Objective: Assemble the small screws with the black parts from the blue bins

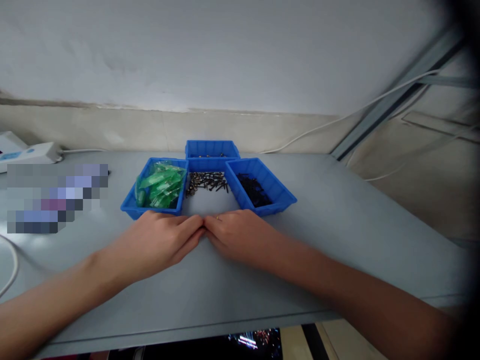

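Observation:
My left hand [161,242] and my right hand [236,235] lie palm-down on the grey table [337,225], fingertips meeting in the middle; the fingers are stretched flat and hold nothing. Just beyond them a pile of small dark screws [207,181] lies on the table. A blue tray [129,202] to the left holds green plastic packets [160,184]. Right of the screws, another blue tray [277,192] holds small black parts [254,189]. A third blue tray [212,148] stands behind.
A white power strip [30,153] with a cable lies at the far left by the wall. A blurred-out patch [56,197] covers something on the left. A white cable [356,112] runs along the wall at the right. The table's front edge is near me.

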